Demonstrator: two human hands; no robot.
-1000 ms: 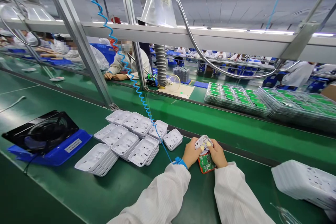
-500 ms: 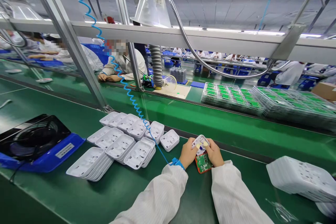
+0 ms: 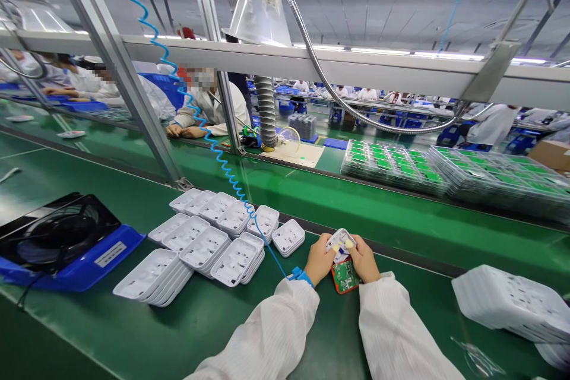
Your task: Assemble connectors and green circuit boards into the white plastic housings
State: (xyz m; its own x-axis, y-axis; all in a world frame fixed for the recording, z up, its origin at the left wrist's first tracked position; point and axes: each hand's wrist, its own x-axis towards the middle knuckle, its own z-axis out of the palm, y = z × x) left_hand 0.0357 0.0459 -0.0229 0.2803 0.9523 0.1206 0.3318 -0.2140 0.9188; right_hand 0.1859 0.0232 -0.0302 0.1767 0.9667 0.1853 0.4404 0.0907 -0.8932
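Both hands hold one white plastic housing (image 3: 339, 236) at the right of the middle, tilted with its inside toward me. My left hand (image 3: 319, 260) grips its left side, and a blue wrist strap (image 3: 301, 276) with a coiled cord circles that wrist. My right hand (image 3: 365, 260) closes on the opposite side. Pale yellow finger covers show on both thumbs, which press inside the housing. Just below it is a green circuit board (image 3: 345, 276) with an orange-red edge, partly behind my right hand. Whether the board is joined to the housing I cannot tell.
Several stacks of white housings (image 3: 205, 247) stand to the left, with more stacked housings (image 3: 507, 300) at the right. A black fan in a blue frame (image 3: 66, 243) lies far left. Trays of green boards (image 3: 392, 165) sit beyond the conveyor (image 3: 303, 199). A co-worker's hands (image 3: 184, 131) rest across it.
My hands and the white housing stay almost in place. The coiled blue cord has swung slightly, and small pieces on the conveyor at far left have shifted a little left.
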